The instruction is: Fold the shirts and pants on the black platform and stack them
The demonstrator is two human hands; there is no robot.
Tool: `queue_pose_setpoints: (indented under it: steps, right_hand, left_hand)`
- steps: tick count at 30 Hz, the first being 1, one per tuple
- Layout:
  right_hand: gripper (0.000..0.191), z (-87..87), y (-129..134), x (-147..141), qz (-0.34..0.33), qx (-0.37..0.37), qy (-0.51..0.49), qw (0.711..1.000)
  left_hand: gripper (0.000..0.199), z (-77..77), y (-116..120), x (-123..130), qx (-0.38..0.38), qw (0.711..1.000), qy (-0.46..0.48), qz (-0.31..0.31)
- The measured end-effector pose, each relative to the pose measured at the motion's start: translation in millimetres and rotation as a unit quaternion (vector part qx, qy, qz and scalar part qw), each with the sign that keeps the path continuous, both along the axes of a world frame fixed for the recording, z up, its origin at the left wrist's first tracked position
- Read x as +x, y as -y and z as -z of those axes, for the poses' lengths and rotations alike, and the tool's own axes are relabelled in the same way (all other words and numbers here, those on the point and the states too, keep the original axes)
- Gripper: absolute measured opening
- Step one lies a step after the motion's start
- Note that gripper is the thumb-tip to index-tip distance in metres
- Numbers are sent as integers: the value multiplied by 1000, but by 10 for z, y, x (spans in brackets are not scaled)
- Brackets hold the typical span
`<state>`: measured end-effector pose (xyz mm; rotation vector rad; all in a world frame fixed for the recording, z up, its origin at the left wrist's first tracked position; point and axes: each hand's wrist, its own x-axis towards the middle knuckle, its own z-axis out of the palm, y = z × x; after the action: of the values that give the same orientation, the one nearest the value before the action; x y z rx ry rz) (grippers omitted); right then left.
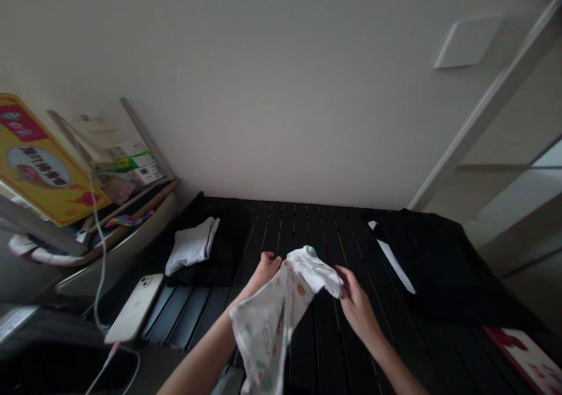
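A small white garment (272, 325) with a scattered coloured print hangs between my two hands above the black slatted table; its exact cut cannot be made out. My left hand (264, 271) is closed on its upper left part, fingers partly hidden. At the garment's right end, my right hand (352, 296) pinches the edge between thumb and fingers. One part of the cloth stretches across between the hands, while the rest drops down over my left forearm toward the near edge.
On the black slatted table (325, 336), folded light clothing (193, 243) lies on dark cloth at left. A white phone (135, 307) with a cable lies near it. Black cloth (443, 266) covers the right side. A yellow box (44, 161) stands far left; a wall rises behind.
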<state>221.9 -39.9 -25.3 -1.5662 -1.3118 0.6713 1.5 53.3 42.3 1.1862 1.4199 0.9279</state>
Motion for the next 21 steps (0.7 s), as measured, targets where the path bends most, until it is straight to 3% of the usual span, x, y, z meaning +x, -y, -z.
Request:
queue_pose_setpoints:
  steps: [3, 7, 10, 12, 16, 18, 21]
  right_hand:
    - [41, 144, 32, 28, 31, -12, 50, 998]
    - [34, 257, 127, -64, 56, 6, 244, 968]
    - [37, 201, 123, -183, 80, -4, 344, 936]
    - [38, 129, 100, -239, 65, 18, 342, 937]
    - [31, 105, 155, -319, 8, 53, 238, 970]
    - [35, 228, 244, -357, -6, 30, 178, 984]
    - [40, 537, 377, -354, 23, 15, 145, 989]
  left_hand:
    - [26, 212, 197, -88, 35, 995, -91, 26]
    - [26, 290, 455, -103, 121, 936, -263, 198]
    - [35, 281, 535, -15, 134, 895, -364, 219]
    - [30, 285, 585, 57, 127, 878, -410, 211]
    - [21, 403, 886, 222, 170, 876, -392, 223]
    - [26, 513, 1121, 309, 169, 886, -333, 276]
    - [26, 640, 1392, 392, 122, 886, -229, 383]
